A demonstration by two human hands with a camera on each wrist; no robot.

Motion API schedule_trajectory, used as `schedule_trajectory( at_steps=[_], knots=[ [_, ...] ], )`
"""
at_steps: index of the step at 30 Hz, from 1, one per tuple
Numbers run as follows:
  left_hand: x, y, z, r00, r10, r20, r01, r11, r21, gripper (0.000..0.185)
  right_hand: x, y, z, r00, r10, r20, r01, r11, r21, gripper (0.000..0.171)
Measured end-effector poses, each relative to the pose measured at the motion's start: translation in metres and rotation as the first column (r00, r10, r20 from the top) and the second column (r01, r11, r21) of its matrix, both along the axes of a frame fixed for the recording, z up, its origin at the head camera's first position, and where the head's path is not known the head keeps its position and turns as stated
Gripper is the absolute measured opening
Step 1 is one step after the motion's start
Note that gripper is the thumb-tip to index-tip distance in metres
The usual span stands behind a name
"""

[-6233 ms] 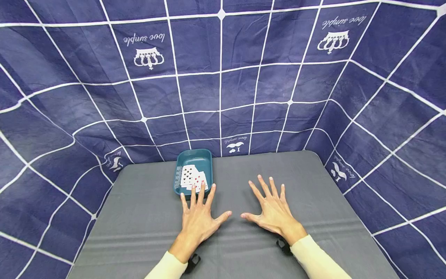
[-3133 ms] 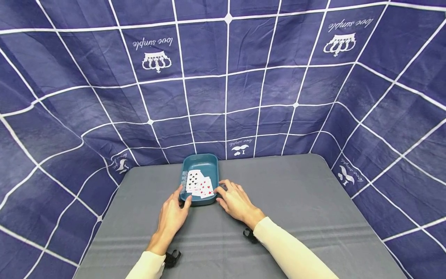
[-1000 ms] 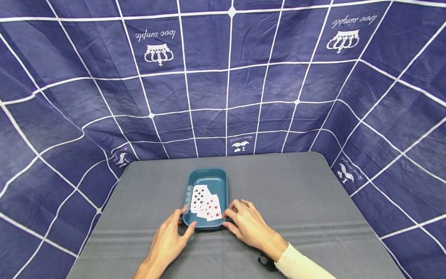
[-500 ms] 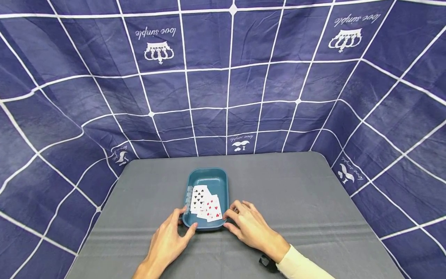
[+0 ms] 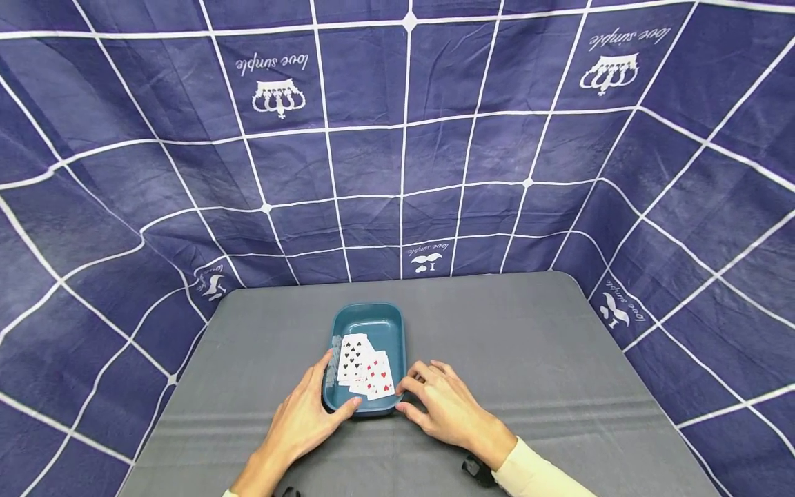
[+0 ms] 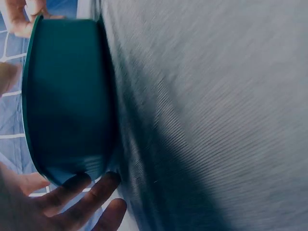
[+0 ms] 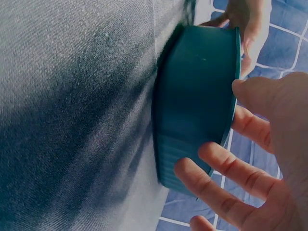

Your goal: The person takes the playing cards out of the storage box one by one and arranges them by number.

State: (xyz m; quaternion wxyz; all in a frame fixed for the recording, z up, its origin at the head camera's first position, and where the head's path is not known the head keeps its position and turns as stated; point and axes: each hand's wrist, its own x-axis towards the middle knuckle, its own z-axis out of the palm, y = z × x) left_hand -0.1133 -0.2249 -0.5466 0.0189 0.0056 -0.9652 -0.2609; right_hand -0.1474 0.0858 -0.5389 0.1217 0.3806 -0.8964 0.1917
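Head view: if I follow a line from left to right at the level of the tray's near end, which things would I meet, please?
Blue cloth, grey table, left-hand grip, blue-green tray, right-hand grip, grey table again, blue cloth again. The playing cards lie inside the tray, so I leave them out.

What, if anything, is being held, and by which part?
Maybe the tray: both hands are at its near corners, but whether they actually grip it cannot be told.

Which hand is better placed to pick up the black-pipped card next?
Probably the left hand: it sits at the near left corner of the tray, close to the black-pipped card; the right hand is across, with a red-pipped card between.
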Motion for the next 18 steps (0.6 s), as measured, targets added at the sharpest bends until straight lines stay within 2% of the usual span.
schedule_trajectory(
  at_steps=[9,18],
  knots=[
    [-0.019,-0.005,0.000,0.993,-0.099,0.061,0.101,0.995,-0.019,0.151,-0.004,-0.001,0.003,1.000,0.012,0.010,-0.012,1.000,0.015,0.016],
    [-0.026,-0.005,-0.010,0.992,-0.115,0.060,0.113,0.993,0.040,0.157,-0.019,-0.008,0.021,1.000,-0.010,-0.029,0.012,0.998,0.055,0.025]
  ],
)
